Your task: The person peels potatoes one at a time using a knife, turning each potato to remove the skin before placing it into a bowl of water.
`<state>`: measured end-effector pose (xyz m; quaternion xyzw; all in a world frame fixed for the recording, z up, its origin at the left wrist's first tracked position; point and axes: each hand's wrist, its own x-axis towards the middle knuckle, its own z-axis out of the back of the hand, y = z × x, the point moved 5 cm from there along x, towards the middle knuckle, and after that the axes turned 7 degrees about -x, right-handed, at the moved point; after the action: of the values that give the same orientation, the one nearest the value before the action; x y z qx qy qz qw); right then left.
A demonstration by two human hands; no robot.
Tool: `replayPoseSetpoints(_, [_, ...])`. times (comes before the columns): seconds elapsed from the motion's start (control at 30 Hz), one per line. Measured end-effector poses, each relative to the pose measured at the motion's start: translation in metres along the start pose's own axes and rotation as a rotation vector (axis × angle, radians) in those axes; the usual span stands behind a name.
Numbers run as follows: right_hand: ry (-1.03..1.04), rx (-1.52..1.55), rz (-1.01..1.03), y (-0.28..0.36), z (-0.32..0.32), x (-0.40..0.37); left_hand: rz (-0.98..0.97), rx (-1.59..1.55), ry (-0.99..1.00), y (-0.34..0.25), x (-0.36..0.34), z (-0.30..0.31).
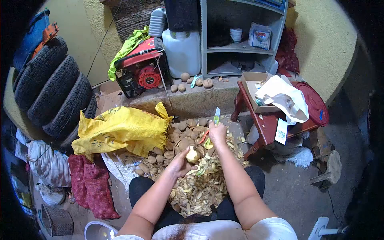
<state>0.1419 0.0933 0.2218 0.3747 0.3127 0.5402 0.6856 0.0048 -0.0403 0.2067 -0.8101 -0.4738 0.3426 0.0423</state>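
Observation:
My left hand (181, 163) holds a peeled, pale potato (193, 155) above a heap of peelings (196, 190) between my knees. Further forward and to the right, my right hand (217, 134) is closed around a knife (217, 116) whose blade points up and away from me. Just left of that hand, a red-orange peeler (204, 137) and a yellow-green one (208, 143) lie by the unpeeled potatoes (182, 145). The potatoes spread from the yellow sack (124, 130) toward the peelings.
A red table (262, 128) with a cardboard box (250, 86) and a phone (281, 131) stands at the right. On the ledge ahead are a red generator (146, 68), a white jerrycan (182, 54) and loose potatoes. Red net sacks (94, 186) lie left.

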Motion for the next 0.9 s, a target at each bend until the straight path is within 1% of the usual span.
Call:
replayPoseSetpoints(0.03, [-0.045, 0.015, 0.031, 0.005, 0.005, -0.003, 0.001, 0.002, -0.001, -0.001, -0.002, 0.003])
replayPoseSetpoints(0.07, [-0.091, 0.03, 0.063, 0.011, 0.01, -0.007, -0.07, 0.122, 0.103, -0.004, -0.004, 0.002])
replayPoseSetpoints(0.1, [-0.092, 0.033, 0.062, 0.015, 0.012, -0.01, -0.141, 0.242, 0.208, -0.008, -0.007, -0.002])
replayPoseSetpoints(0.17, [-0.077, 0.025, 0.106, 0.024, 0.016, -0.016, -0.102, 0.234, 0.212, -0.01, -0.007, -0.003])
replayPoseSetpoints(0.23, [-0.082, -0.004, 0.132, 0.031, 0.018, -0.023, -0.158, 0.439, 0.201, -0.01, -0.007, -0.001])
replayPoseSetpoints(0.3, [-0.087, -0.033, 0.158, 0.036, 0.018, -0.028, -0.152, 0.482, 0.238, -0.01, -0.008, -0.002])
replayPoseSetpoints(0.37, [-0.035, -0.048, 0.168, 0.038, 0.015, -0.031, -0.146, 0.526, 0.278, -0.009, -0.008, -0.003])
replayPoseSetpoints(0.43, [-0.006, -0.016, 0.17, 0.038, 0.016, -0.032, -0.212, 0.664, 0.298, -0.011, -0.008, -0.004])
replayPoseSetpoints(0.53, [-0.003, -0.029, 0.196, 0.036, 0.018, -0.029, -0.176, 0.627, 0.267, -0.012, -0.011, -0.007])
replayPoseSetpoints(0.6, [-0.019, 0.025, 0.116, 0.023, 0.016, -0.02, -0.163, 0.616, 0.291, -0.01, -0.013, -0.01])
replayPoseSetpoints(0.63, [-0.017, 0.025, 0.116, 0.018, 0.015, -0.013, -0.147, 0.605, 0.314, -0.009, -0.015, -0.012])
replayPoseSetpoints(0.7, [-0.184, -0.047, 0.059, 0.006, 0.03, 0.005, -0.16, 0.621, 0.33, -0.011, -0.025, -0.017])
replayPoseSetpoints(0.77, [-0.195, 0.145, 0.04, -0.003, 0.045, 0.02, -0.173, 0.64, 0.344, -0.015, -0.029, -0.017])
replayPoseSetpoints(0.8, [-0.263, 0.13, 0.106, 0.002, 0.052, 0.02, -0.149, 0.561, 0.323, -0.015, -0.028, -0.014])
replayPoseSetpoints(0.83, [-0.263, 0.128, 0.107, 0.004, 0.053, 0.017, -0.126, 0.481, 0.304, -0.015, -0.027, -0.012])
replayPoseSetpoints(0.9, [-0.213, 0.137, 0.113, 0.013, 0.049, 0.007, -0.137, 0.467, 0.275, -0.015, -0.022, -0.009])
